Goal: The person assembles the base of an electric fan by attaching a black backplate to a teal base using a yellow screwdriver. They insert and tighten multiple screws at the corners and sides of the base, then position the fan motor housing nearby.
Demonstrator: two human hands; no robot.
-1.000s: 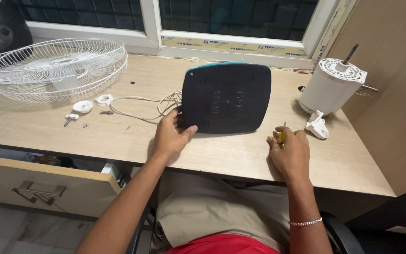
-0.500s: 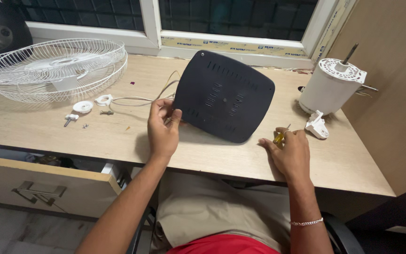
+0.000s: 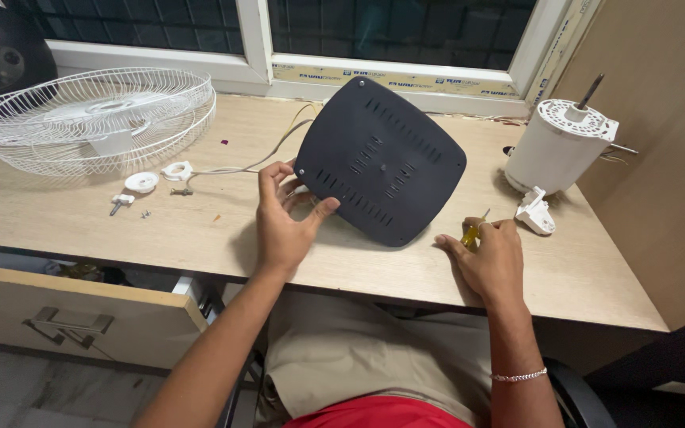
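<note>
Desk (image 3: 120, 230) — base (image 3: 380, 158) between hands

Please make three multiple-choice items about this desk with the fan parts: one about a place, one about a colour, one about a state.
1. Where is the white wire guard?
A. At the far left of the desk
B. In the open drawer
C. On the motor

2. What colour is the handle of the screwdriver in the right hand?
A. Red
B. Yellow
C. Blue

3. How is the black base plate?
A. Lying flat
B. Tilted up, gripped at its left edge by the left hand
C. Hanging off the desk

Answers: 1 A, it lies by the window on the left; 2 B, yellow shows between the fingers; 3 B, its underside faces the camera.
</note>
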